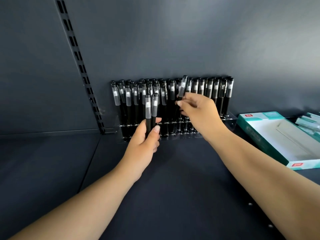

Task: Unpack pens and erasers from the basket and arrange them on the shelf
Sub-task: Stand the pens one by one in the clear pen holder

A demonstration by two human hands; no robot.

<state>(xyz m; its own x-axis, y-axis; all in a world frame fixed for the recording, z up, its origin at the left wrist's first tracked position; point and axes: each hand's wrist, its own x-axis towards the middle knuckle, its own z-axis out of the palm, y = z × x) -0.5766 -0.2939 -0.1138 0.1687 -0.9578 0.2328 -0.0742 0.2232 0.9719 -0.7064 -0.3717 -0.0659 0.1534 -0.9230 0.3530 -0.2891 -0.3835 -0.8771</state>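
A clear acrylic pen rack [230,121] stands at the back of the dark shelf [173,179], filled with several upright black pens [215,90] with frosted caps. My left hand [144,141] grips two black pens [151,108] upright just in front of the rack's left half. My right hand [197,110] pinches one black pen [182,87] by its barrel, slightly tilted, over the rack's middle. No basket or erasers are in view.
An open teal and white cardboard box [280,135] lies on the shelf at the right, with another teal pack [310,121] behind it. A slotted metal upright [81,66] runs up the back wall at the left.
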